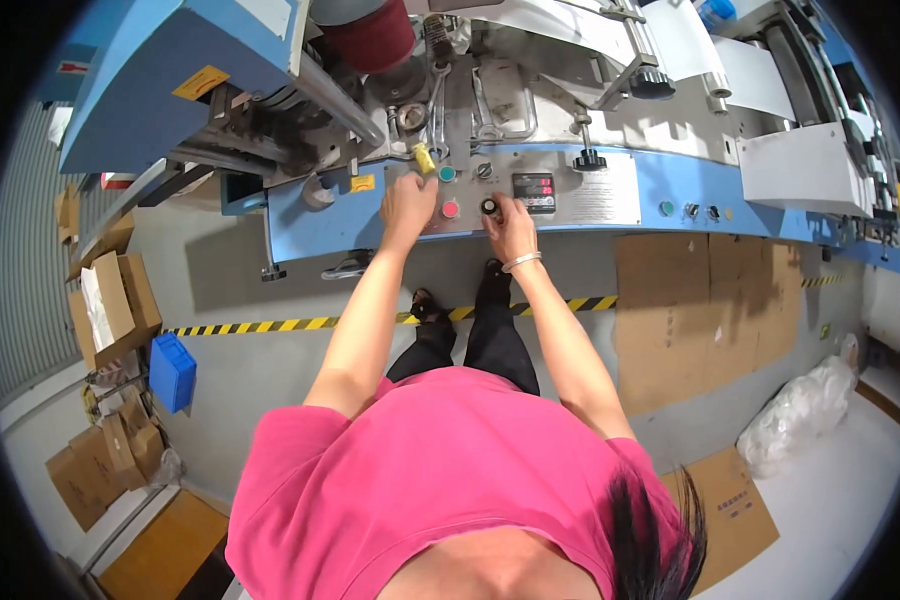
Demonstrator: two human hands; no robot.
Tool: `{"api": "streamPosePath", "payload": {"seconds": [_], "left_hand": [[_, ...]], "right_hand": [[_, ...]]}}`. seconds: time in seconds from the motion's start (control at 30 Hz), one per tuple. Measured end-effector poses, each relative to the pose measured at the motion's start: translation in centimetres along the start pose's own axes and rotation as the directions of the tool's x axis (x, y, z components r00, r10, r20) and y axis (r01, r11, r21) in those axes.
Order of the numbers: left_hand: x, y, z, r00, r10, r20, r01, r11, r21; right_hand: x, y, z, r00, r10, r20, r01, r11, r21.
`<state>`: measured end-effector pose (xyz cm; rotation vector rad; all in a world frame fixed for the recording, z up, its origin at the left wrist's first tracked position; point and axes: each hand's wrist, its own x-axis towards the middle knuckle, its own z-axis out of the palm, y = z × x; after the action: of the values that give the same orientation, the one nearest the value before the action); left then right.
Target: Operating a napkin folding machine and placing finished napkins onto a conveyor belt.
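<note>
At the blue machine's control panel (470, 222), the fingers of my right hand (513, 232) are closed round a black knob (489, 206). A small display with red digits (533, 187) sits just right of that knob. My left hand (406, 210) is curled at the panel's left part, and its fingertips are partly hidden. Just beyond them is a small yellow piece (424, 158); whether I grip it cannot be made out. Between my hands are a green button (447, 174) and a red button (450, 209). A selector switch (484, 170) lies farther back.
Wrenches (437, 105) lie on the machine bed behind the panel. A black star knob (589, 159) stands on a threaded rod to the right. Flattened cardboard (670, 320) covers floor at right; a blue crate (173, 372) and open carton (120, 305) are at left.
</note>
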<state>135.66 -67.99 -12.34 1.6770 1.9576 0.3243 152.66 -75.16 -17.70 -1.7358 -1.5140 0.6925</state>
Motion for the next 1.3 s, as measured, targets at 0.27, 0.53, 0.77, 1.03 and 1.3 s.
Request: {"api": "streamPosePath", "payload": {"seconds": [0.27, 0.53, 0.77, 1.03, 1.3], "left_hand": [[4.8, 1.5, 0.3, 0.96, -0.272, 0.064, 0.269, 0.962, 0.056], [5.5, 2.9, 2.7, 0.964, 0.087, 0.251, -0.024, 0.97, -0.244], [8.1, 5.1, 2.2, 0.985, 0.173, -0.025, -0.173, 0.942, -0.287], [-5.6, -4.2, -2.3, 0.965, 0.169, 0.2, -0.129, 0.971, -0.201], [-11.7, -13.4, -2.9, 0.892, 0.015, 0.452, -0.047, 0.997, 0.059]], "right_hand": [[-0.3, -0.2, -0.2, 1.0, 0.011, 0.009, -0.012, 1.0, 0.024], [-0.3, -0.3, -0.4, 0.998, 0.069, -0.011, -0.067, 0.993, 0.095], [-0.3, 0.1, -0.8, 0.998, 0.052, -0.025, -0.049, 0.994, 0.1], [-0.3, 0.5, 0.4, 0.995, -0.037, -0.09, 0.036, 0.999, -0.013], [-0.4, -0.4, 0.9, 0.987, -0.021, -0.158, 0.012, 0.998, -0.056]]}}
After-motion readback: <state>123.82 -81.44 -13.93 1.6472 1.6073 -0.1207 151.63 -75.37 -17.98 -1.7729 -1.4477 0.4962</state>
